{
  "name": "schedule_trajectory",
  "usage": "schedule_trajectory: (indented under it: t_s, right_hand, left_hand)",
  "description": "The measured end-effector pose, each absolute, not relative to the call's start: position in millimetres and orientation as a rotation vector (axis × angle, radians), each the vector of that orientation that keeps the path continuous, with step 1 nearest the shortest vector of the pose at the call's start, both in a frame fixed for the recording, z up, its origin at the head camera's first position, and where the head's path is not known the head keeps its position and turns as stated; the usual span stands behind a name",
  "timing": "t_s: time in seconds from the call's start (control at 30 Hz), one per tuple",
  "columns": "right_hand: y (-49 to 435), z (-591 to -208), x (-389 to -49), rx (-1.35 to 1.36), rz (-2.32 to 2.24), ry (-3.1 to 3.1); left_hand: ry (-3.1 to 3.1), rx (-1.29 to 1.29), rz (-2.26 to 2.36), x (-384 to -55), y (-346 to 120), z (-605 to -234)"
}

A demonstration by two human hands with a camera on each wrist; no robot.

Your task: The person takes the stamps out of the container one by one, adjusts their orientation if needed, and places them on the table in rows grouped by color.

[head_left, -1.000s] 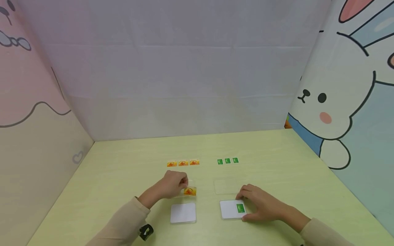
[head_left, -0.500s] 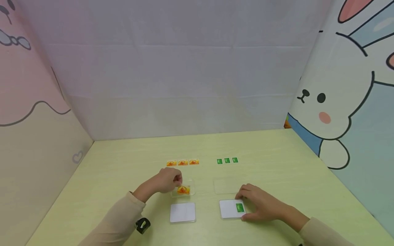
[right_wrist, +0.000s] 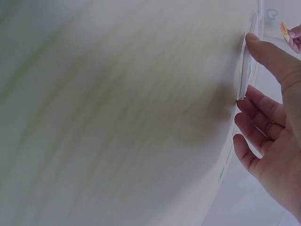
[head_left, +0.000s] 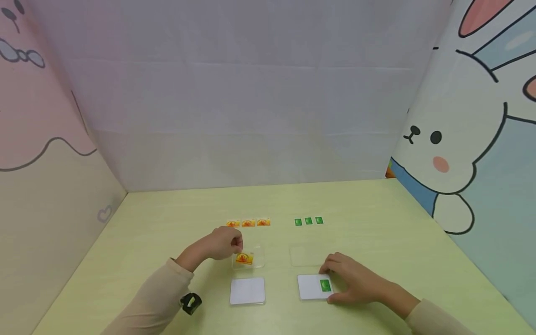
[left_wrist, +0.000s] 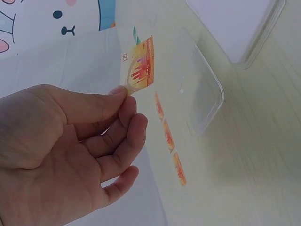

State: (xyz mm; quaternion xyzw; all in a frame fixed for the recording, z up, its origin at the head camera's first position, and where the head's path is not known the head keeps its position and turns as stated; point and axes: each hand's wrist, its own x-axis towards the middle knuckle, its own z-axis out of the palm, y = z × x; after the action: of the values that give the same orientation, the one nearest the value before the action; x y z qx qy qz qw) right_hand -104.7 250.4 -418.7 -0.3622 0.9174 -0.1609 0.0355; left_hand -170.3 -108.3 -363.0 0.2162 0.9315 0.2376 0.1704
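My left hand pinches an orange-yellow stamp by one edge between thumb and forefinger; in the left wrist view the stamp is tilted up, clear of the table. Beneath it lies a clear plastic lid. My right hand holds the right end of a flat clear case with a white face, thumb at the near corner and fingertips at the far one. A green stamp lies on that case's right part. In the right wrist view, only the edge of the case shows.
A second white-faced case lies between the hands. Behind it are a row of orange stamps and a row of green stamps. Another clear lid lies behind the right case. Printed cloth walls surround the table.
My left hand has moved a little left with the pinched orange stamp, from the lid's right part to its left part. The right hand stays at the case.
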Motion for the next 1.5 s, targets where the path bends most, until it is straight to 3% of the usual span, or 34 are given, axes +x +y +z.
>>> schedule_trajectory:
  t_s: [1.5]
  right_hand:
    - [251.4, -421.8, -105.3, -1.163, -0.52, 2.832]
  left_hand:
    - [2.712, 0.54, 0.596, -180.1, -131.5, -366.2]
